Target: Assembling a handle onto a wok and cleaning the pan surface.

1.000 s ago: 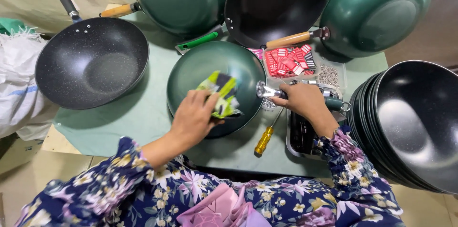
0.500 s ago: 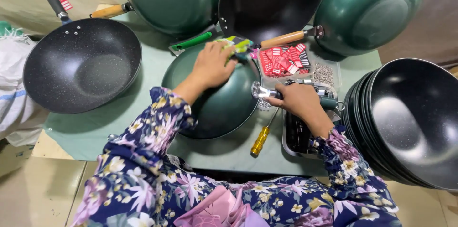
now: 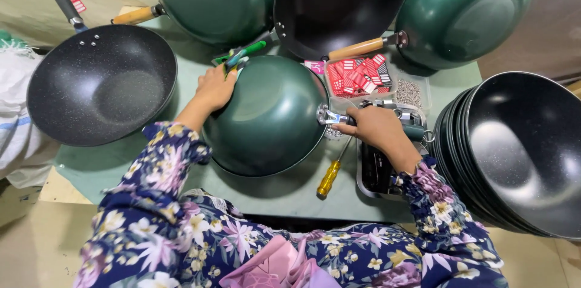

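An upturned green wok (image 3: 266, 115) is lain on a pale green table (image 3: 91, 167). Its far rim is pressed by the left hand (image 3: 215, 87), fingers closed on a green-yellow cloth (image 3: 233, 61); its metal handle bracket (image 3: 327, 117) is clamped by the right hand (image 3: 378, 127).

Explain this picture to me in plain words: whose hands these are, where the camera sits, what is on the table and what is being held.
There is no machine here. A person in flowery sleeves works with bare hands, and the single camera sits on their head, looking down.

In the middle, an upside-down green metal wok lies on the pale green table cover. The left hand rests on the wok's far rim and holds a small green-and-yellow packet. The right hand grips the wok's metal handle bracket.

Around it: a speckled black pan with a dark handle on the left, two green woks and one black one with wooden handles leaning at the back, and a stack of black pans on the right. A yellow-handled screwdriver lies near the right hand, beside a clear tray of red labels and a dark tray of parts.
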